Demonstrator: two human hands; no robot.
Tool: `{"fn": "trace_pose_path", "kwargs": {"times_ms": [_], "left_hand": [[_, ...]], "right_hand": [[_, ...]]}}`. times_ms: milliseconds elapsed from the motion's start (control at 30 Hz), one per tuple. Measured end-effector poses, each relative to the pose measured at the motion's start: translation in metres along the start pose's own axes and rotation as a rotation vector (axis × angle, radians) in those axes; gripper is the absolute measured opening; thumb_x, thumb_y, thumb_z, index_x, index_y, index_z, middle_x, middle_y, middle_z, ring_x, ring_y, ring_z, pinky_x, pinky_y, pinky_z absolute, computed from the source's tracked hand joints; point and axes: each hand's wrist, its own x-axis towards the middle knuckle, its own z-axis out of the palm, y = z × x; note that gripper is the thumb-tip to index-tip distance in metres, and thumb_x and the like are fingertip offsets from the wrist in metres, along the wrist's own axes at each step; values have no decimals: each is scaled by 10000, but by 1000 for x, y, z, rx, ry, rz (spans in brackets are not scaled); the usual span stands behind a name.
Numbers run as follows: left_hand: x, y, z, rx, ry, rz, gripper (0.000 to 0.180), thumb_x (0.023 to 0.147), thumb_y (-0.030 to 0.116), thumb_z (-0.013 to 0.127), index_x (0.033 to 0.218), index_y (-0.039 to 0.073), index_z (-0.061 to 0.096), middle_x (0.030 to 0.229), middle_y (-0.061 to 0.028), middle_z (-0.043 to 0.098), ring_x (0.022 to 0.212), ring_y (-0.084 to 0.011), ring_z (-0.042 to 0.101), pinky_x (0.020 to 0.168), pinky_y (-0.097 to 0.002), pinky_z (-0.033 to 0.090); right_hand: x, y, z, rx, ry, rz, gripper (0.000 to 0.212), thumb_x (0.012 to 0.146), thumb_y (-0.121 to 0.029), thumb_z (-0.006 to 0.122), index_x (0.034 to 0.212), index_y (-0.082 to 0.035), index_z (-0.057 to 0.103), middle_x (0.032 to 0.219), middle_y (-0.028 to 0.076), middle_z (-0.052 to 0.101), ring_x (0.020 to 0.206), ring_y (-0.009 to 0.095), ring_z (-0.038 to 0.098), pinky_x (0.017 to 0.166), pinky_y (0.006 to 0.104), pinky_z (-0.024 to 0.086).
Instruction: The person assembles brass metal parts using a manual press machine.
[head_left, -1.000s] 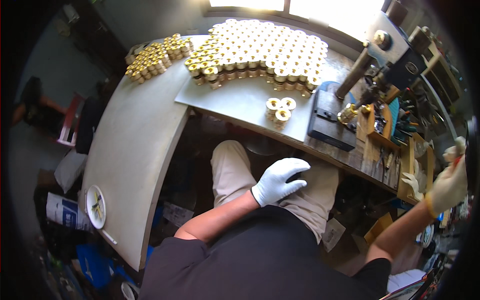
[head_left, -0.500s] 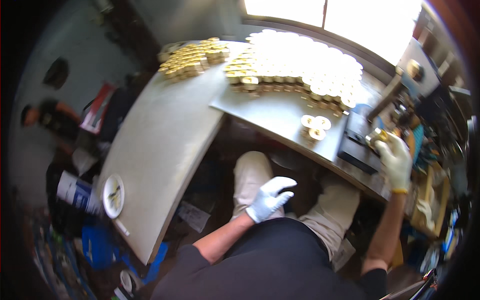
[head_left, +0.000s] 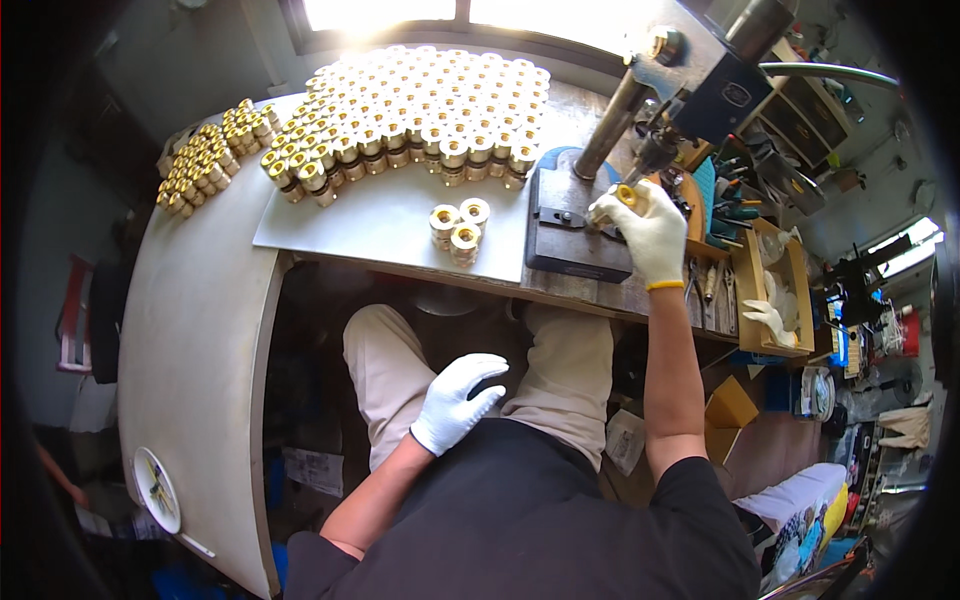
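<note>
My right hand [head_left: 655, 235], in a white glove with a yellow cuff, is closed around a brass fitting [head_left: 627, 194]. It holds this short cylinder, bore upward, over the right part of the dark steel base [head_left: 570, 262] of a bench drill press, just below the chuck [head_left: 657, 152]. Whether the fitting touches the base is hidden by my fingers. Over my lap hovers my left hand [head_left: 450, 405], also white-gloved, with thumb and fingers curved apart and nothing between them. Three brass fittings [head_left: 464, 240] stand together on a pale sheet left of the base.
Many brass fittings [head_left: 400, 120] stand in packed rows toward the window, and a separate group [head_left: 215, 150] is at far left. A white dish [head_left: 146, 470] with small items sits on the left table. Hand tools and a wooden box [head_left: 795, 345] holding gloves lie right of the press.
My view has swung to the right, bringing the drill press fully into sight. My right hand still grips the fitting by the base, and my left hand stays over my lap.
</note>
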Motion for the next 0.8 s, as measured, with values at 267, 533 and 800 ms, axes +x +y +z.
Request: {"fn": "trace_pose_path", "kwargs": {"times_ms": [267, 533, 800], "left_hand": [[-14, -14, -9, -13, 28, -96, 332, 946, 110, 803, 1260, 14, 752, 1279, -161, 752, 1194, -339, 719, 1053, -407, 568], [10, 0, -12, 28, 19, 0, 342, 943, 115, 810, 1265, 15, 751, 1286, -167, 748, 1208, -347, 709, 1064, -409, 562], [71, 19, -53, 276, 188, 180, 352, 885, 61, 838, 1224, 8, 758, 1259, -168, 748, 1189, -363, 707, 1058, -433, 557]], "right_hand": [[-51, -27, 13, -35, -91, -127, 397, 835, -176, 946, 1146, 14, 789, 1043, 109, 816, 936, 169, 779, 867, 313, 618], [-41, -23, 100, -454, -390, -345, 458, 868, -348, 872, 1220, -76, 764, 1101, 145, 781, 1000, 333, 756, 881, 421, 607], [-60, -34, 86, -308, -284, -293, 603, 912, -303, 864, 1406, -3, 692, 1010, 129, 781, 930, 290, 762, 886, 373, 600]]}}
